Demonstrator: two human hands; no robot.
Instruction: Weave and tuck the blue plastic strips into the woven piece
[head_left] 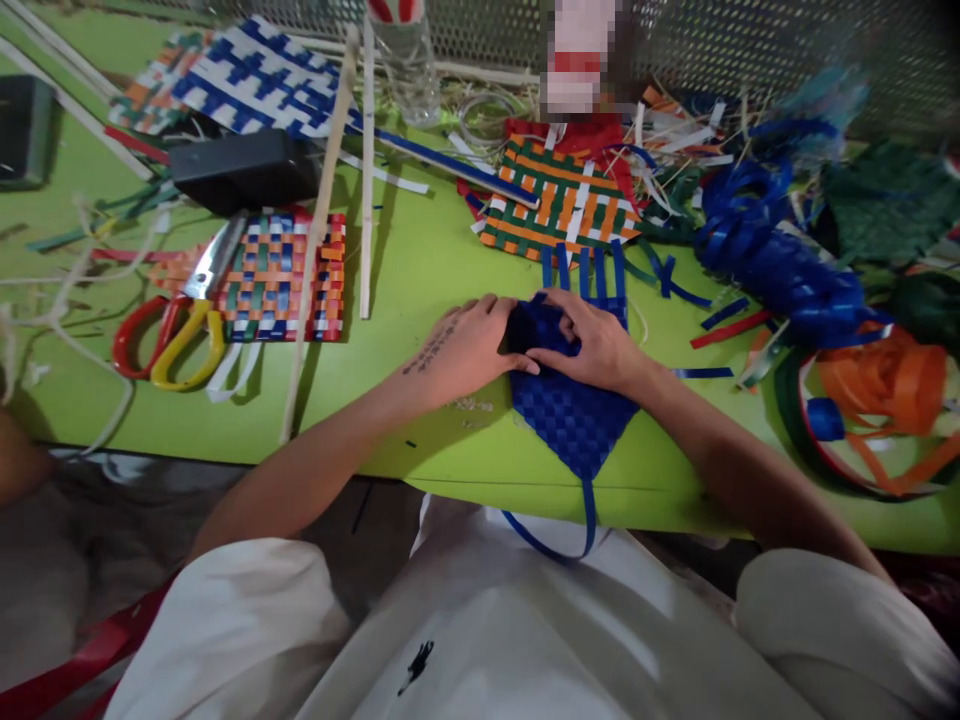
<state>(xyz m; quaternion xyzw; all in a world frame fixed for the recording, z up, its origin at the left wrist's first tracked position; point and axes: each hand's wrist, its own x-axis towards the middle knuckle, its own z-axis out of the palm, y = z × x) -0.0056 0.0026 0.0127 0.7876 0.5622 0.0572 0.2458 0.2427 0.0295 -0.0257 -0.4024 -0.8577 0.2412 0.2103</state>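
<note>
A dark blue woven piece lies on the green table near its front edge, pointed end towards me. Loose blue strips stick out from its far side, and one long strip loops down over the table edge. My left hand is closed on the piece's left edge, thumb in front and fingers behind. On the upper part, my right hand has its fingers curled and its thumb pressed on the weave. The two thumb tips nearly meet. What lies between the right fingertips is too small to tell.
Scissors with red and yellow handles rest beside a multicoloured woven square at left. Wooden sticks, a black box and a bottle stand farther back. Blue strip coils and orange strips lie at right.
</note>
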